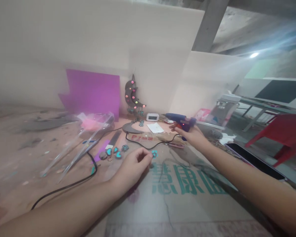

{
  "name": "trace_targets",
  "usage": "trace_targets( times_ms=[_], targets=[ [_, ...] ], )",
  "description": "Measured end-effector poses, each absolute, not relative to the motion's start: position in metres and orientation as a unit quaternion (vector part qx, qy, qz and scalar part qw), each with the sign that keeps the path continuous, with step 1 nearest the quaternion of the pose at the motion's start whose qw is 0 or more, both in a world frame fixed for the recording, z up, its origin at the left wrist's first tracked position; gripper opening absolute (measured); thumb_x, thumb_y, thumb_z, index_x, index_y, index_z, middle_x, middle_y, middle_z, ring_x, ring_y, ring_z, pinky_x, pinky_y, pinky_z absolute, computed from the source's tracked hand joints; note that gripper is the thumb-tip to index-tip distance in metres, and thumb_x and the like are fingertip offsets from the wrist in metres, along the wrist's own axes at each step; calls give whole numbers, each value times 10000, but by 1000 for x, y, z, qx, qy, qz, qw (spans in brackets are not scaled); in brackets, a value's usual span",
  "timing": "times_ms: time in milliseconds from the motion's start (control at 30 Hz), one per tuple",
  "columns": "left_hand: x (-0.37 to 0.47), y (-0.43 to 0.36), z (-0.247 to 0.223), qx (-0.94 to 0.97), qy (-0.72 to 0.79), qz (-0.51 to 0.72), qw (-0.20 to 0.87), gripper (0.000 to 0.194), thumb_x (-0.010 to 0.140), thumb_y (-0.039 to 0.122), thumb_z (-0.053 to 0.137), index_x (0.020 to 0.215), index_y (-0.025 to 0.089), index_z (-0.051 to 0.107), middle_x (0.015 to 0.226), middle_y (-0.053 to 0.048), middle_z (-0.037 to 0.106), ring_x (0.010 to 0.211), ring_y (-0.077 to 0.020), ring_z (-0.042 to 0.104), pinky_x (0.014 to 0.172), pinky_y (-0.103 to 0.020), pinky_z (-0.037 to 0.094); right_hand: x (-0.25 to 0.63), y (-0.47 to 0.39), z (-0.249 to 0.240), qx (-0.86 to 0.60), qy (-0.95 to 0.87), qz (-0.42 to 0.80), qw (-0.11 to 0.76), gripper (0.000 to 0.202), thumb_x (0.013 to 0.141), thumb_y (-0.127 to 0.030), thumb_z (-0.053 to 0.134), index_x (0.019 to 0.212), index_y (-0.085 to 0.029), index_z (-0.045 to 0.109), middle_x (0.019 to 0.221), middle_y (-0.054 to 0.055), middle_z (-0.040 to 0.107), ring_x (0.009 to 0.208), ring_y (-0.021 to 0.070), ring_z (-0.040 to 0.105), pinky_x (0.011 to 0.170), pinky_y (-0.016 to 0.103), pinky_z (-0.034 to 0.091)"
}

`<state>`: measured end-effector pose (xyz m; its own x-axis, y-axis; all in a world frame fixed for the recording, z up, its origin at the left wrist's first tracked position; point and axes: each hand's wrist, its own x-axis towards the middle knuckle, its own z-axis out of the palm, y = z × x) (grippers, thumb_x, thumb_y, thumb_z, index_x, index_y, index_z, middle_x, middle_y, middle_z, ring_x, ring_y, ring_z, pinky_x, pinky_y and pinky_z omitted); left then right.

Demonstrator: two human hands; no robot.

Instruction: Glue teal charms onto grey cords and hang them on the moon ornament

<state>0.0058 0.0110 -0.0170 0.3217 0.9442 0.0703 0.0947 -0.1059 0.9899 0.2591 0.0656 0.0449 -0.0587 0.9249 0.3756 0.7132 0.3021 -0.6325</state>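
Observation:
My right hand (191, 133) is wrapped round a blue glue gun (176, 118), its nozzle pointing left and a small red light showing on its body. A black cord hangs from the gun and loops across the table. Low over the cardboard, my left hand (138, 161) is pinched, with a small teal-and-grey piece (154, 153) at its fingertips. Left of that hand lie several small grey pieces with teal patches (117, 153). Beyond them is a grey crescent (132, 127), lying flat.
A decorated crescent hanging (132, 93) with coloured dots stands against the wall. Nearby are a purple sheet (96, 93), a white digital clock (152, 117), a white paper (155, 128) and clear sticks (64, 151). At right are a phone (255, 161), a plastic jar (224, 108) and a red chair (281, 135).

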Motion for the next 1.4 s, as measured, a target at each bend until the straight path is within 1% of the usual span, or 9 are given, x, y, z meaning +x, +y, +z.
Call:
trace_targets(
  times_ms=[67,167,267,433,667,767,867,1033,1400],
  targets=[
    [3,10,-14,655,429,418,460,198,855,354,541,746,190,555,641,27,551,605,-130,497,574,-233,368,262,42,36,-563,-707,149,401,263,826,-409,611,940,-189,698,999,80,757,934,254,703,869,387,548],
    [0,8,-8,707,433,409,382,164,848,308,546,748,188,593,708,7,597,672,-147,530,621,-242,386,263,12,19,-593,-686,149,394,284,819,-474,605,870,-215,709,895,68,761,868,277,709,816,415,564],
    [-1,7,-3,702,462,385,382,174,850,314,549,740,187,591,665,14,577,619,-138,510,594,-243,378,259,-7,9,-612,-693,126,359,337,831,-552,556,855,-248,700,862,57,752,856,295,705,775,435,575],
    [-1,11,-5,689,470,374,405,196,865,347,538,755,190,582,617,33,539,520,-114,446,517,-236,340,252,-18,12,-517,-748,181,375,347,793,-610,601,754,-267,630,707,51,704,653,248,684,589,376,586],
    [-2,8,-4,688,485,363,399,202,872,363,537,767,193,566,586,46,511,526,-116,462,524,-231,356,247,-18,12,-506,-735,247,379,300,779,-548,645,815,-252,625,771,49,703,701,236,686,633,367,592],
    [-3,6,-1,696,488,358,386,204,886,358,517,773,194,562,596,47,519,545,-120,479,542,-236,365,249,-20,10,-531,-738,229,347,259,780,-499,663,787,-245,619,750,34,691,681,230,668,611,359,567],
    [-3,6,0,702,493,353,373,193,885,338,520,765,193,565,611,50,527,548,-113,479,559,-240,366,251,-21,7,-538,-752,211,317,287,783,-539,657,791,-256,606,745,26,677,662,231,648,582,364,544],
    [-3,6,-1,708,478,356,378,162,877,305,527,767,195,571,643,50,546,575,-109,480,583,-242,369,252,-20,6,-532,-764,195,308,288,799,-549,635,792,-264,597,699,14,643,626,215,616,557,356,521],
    [-1,5,1,715,466,363,374,151,861,279,533,750,185,575,697,29,580,660,-129,519,629,-257,382,252,-17,2,-544,-768,165,295,287,788,-542,636,793,-255,616,699,30,667,643,234,640,553,355,518]
  ],
)
